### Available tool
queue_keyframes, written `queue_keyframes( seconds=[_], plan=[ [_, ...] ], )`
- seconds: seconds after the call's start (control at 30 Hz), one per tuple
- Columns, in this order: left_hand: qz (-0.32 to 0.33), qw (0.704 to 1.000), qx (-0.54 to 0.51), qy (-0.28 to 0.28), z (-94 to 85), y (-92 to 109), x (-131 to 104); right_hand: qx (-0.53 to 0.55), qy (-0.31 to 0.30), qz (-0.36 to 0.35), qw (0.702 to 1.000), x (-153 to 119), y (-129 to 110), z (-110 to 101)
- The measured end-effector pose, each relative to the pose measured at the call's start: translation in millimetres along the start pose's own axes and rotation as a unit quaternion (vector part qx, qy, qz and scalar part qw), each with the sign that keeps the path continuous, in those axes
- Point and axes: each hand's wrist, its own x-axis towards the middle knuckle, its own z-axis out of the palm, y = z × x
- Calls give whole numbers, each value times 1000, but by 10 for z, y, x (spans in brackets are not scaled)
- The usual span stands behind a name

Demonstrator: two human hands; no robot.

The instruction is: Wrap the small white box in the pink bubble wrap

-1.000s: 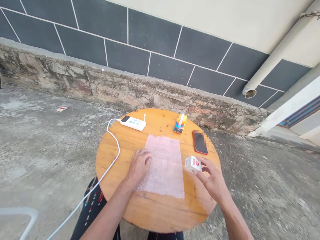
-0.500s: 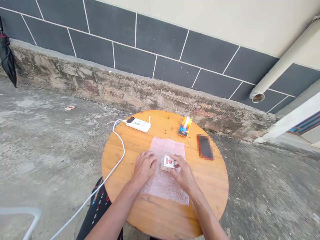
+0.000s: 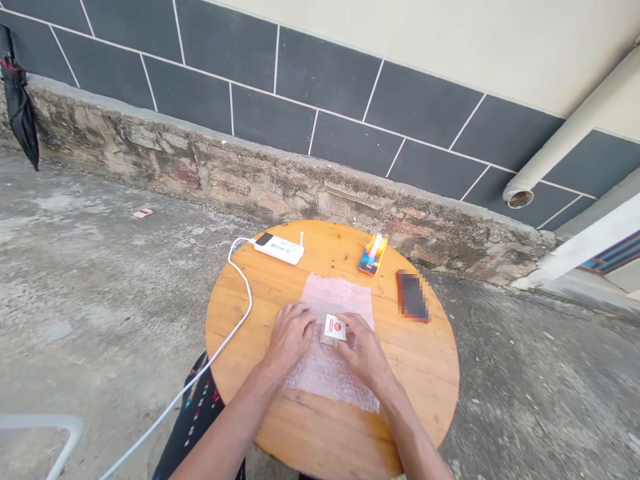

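Small white box (image 3: 334,327) sits just beyond the middle of a pink, translucent sheet (image 3: 345,385), inside its edges, printed face up. Right hand (image 3: 367,351) has thumb and fingertips clamped on the box's right side, near and far corners; the grip seems chosen to square it without covering the print. Left hand (image 3: 290,338) lies over the sheet's left edge, fingers bent and close together, thumb slightly apart, gripping nothing; likely steadies the light sheet. Round wooden table (image 3: 300,433) carries all. By its far-left edge: white power bank (image 3: 279,249), cable (image 3: 249,300) running off the left rim. Tape dispenser (image 3: 373,255) near the far-right edge, phone (image 3: 413,297) near the right edge; both within reach, apart from the sheet.
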Motion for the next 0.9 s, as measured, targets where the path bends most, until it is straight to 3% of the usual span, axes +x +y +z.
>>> queue_keyframes(
  seconds=[0.9],
  plan=[
    [6, 1000, 1, 5, -14, 11, -1, -24, 7, -11, 1000, -13, 34, -11]
  ],
)
